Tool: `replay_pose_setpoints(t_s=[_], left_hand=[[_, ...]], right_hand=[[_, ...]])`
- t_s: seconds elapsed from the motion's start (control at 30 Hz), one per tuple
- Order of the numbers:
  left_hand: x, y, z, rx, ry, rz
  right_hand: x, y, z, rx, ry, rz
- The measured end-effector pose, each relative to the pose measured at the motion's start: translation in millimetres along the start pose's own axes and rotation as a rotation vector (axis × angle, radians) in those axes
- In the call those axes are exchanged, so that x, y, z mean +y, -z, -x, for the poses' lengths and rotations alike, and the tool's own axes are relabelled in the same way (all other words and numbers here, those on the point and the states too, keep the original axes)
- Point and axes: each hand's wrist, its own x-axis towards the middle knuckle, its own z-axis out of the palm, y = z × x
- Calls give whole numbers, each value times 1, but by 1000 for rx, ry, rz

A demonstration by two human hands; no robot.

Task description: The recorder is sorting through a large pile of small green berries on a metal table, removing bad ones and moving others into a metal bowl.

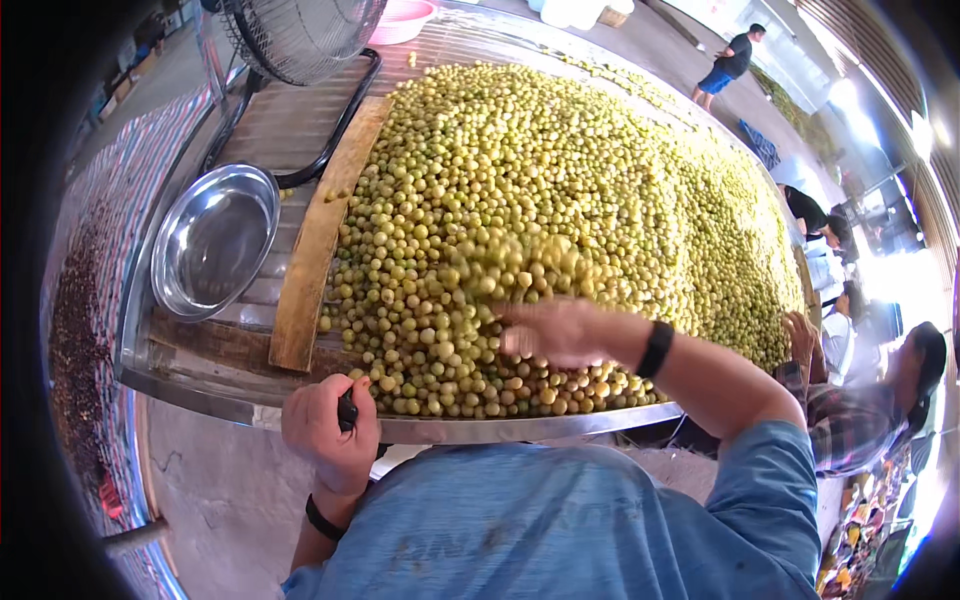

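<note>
A wide heap of small round yellow-green fruits (590, 180) covers most of the metal-topped table in front of me. My right hand (555, 332) is over the near part of the heap, at the fruits. Motion smears its fingers and several fruits beside them, so whether it grips any cannot be told. At the table's near edge, left of the heap, my left hand (333, 425) is closed around a black handle (347, 410). The rest of that tool is hidden by the fist.
Left of the heap lies a wooden board (310, 270). Beyond it are a shiny metal bowl (217, 240), a black-framed fan (300, 35) and a pink basket (402, 20). People sit along the right side; another person (735, 65) stands farther back.
</note>
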Motion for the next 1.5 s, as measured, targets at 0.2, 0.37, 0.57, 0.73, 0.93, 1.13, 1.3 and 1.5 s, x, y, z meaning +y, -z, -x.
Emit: replay_pose_setpoints(t_s=[0.2,0.37,0.57,0.73,0.93,1.13,1.3,1.5], left_hand=[[4,-4,-6,10,29,-15],[6,-2,-2,-7,86,-30],[7,-1,-4,-18,62,-22],[7,-1,-4,-25,52,-55],[7,-3,-3,-11,60,-58],[7,-3,-4,-31,72,-57],[6,-1,0,-36,85,-74],[6,-1,0,-66,104,-72]], right_hand=[[83,91,-44,269,-242,-72],[106,147,-1,482,-313,-206],[190,109,2,611,-592,-157],[115,95,-17,505,-445,-477],[-7,88,-5,233,-203,-505],[-7,40,5,140,-86,-52],[27,54,34,-47,-139,124],[115,116,2,304,-227,134]])
